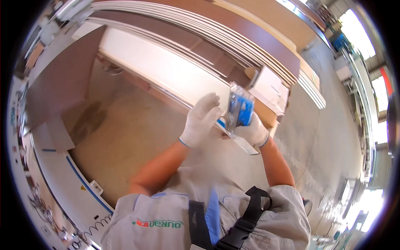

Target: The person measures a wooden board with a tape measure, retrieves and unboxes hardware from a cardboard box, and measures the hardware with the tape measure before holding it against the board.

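In my right hand [252, 131], which wears a white glove, is a clear plastic packet [240, 109] with something blue inside. The thumb and fingers are closed around its lower end, and the packet stands up from the grip. What the blue content is, I cannot make out. My left hand [201, 120], also in a white glove, is raised just left of the packet, with a gap between them. Its fingers are slightly bent, the thumb stands apart, and nothing is in it. A long white panel [152, 62] lies beyond both hands.
An open cardboard box [271, 89] stands just beyond my right hand. Stacked brown panels [200, 21] stretch across the far side. A large brown board [66, 81] leans at the left, above a white machine bed [62, 166]. Concrete floor [321, 125] extends to the right.
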A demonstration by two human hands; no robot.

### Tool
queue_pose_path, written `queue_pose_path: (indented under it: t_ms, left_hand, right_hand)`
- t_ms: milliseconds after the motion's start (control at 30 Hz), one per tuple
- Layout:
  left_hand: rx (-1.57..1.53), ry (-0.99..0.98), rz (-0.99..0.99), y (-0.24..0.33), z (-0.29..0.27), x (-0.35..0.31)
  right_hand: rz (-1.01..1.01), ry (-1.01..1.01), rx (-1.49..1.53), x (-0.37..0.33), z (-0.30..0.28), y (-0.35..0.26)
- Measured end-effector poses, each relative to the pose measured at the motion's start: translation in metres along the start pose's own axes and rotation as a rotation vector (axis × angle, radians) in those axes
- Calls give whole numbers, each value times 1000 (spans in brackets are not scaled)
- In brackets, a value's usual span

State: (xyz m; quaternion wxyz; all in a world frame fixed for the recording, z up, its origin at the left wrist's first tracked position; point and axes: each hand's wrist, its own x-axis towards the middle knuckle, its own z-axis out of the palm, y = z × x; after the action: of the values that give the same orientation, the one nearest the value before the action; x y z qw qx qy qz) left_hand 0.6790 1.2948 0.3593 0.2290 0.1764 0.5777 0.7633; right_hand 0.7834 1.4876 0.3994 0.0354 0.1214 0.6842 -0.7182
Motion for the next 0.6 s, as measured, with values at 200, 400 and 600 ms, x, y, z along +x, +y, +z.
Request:
queue_pose_path:
  t_ms: [200, 400, 600]
  left_hand:
    - [-220, 117, 33, 97, -146, -86]
    - [-121, 523, 247, 130, -324, -211]
    - [-318, 971, 184, 145, -452, -272]
  right_hand:
    - [-607, -121, -736, 48, 190, -16]
    - [-506, -366, -709, 77, 415, -14]
    - [-771, -377, -934, 127, 580, 6]
